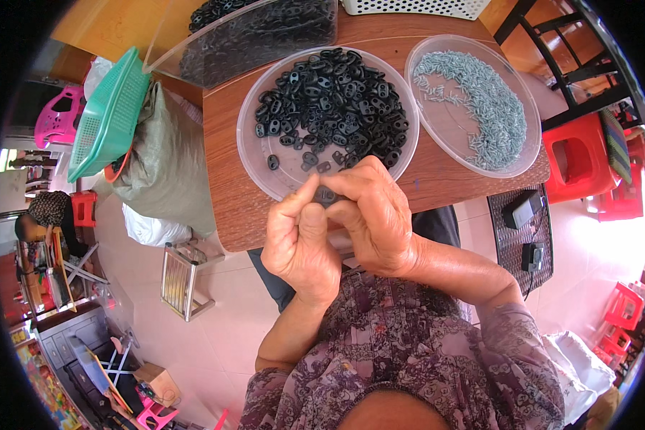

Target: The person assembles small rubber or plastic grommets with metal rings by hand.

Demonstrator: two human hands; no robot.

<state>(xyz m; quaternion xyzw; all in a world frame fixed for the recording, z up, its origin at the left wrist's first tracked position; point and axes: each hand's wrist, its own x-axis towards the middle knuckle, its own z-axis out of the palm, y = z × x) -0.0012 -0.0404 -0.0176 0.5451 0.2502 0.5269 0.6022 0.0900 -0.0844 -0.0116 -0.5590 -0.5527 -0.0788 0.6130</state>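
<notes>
Thumb and finger of the right hand (pixel 376 215) pinch a black piece (pixel 327 196) at the frame's centre, over the lower rim of a round tub (pixel 246 136). The left hand (pixel 302 247), fingers curled, is close beside it; whether it grips too, I cannot tell. Similar parts (pixel 337 93) heap in the tub; screws (pixel 491 100) fill much of a tray (pixel 448 127), upper right.
</notes>
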